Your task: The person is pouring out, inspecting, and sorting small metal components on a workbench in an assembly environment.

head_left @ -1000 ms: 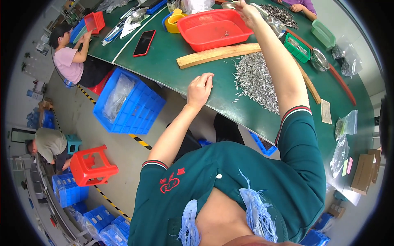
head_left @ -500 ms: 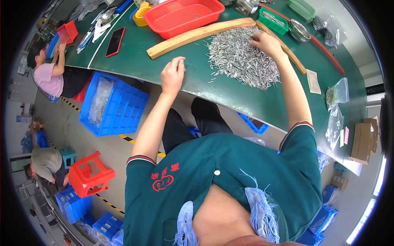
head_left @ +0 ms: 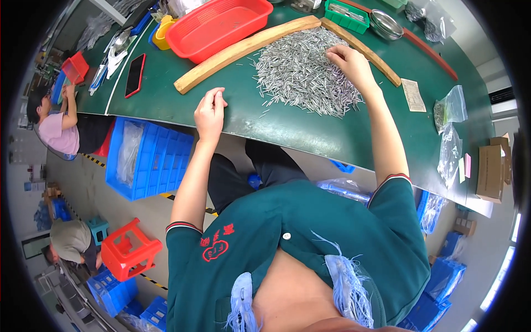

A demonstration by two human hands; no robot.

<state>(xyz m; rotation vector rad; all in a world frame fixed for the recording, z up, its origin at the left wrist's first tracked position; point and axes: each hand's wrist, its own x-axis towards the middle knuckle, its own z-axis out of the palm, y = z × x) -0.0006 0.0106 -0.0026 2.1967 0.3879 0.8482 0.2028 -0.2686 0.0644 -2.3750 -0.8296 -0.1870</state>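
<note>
A heap of small grey metal pins [head_left: 305,72] lies on the green tabletop [head_left: 310,130], fenced on its far side by two pale wooden strips [head_left: 243,48] that meet at an angle. The right hand [head_left: 349,62] rests on the heap's right part, fingers bent down into the pins; whether its grip is clamped on any of them cannot be told. The left hand [head_left: 209,110] lies near the tabletop's near edge, left of the heap and apart from it, fingers curled together; nothing can be made out inside it. Right of the heap a small buff paper slip [head_left: 412,94] lies flat, its print too small to make out. Farther right, clear plastic bags [head_left: 449,130] sit at the tabletop's right end, one with a dark mass inside, and beyond them a brown cardboard box [head_left: 490,171] with pink and yellow sticky notes [head_left: 464,167] beside it. On the far side stand a red plastic basket [head_left: 218,25], a green tray [head_left: 348,15] and a round metal dish [head_left: 385,24], all partly cut off by the upper edge. A dark phone [head_left: 135,75] lies far left. Below the tabletop a blue crate [head_left: 146,157] holds clear film, and a red stool [head_left: 129,250] stands on the floor.
</note>
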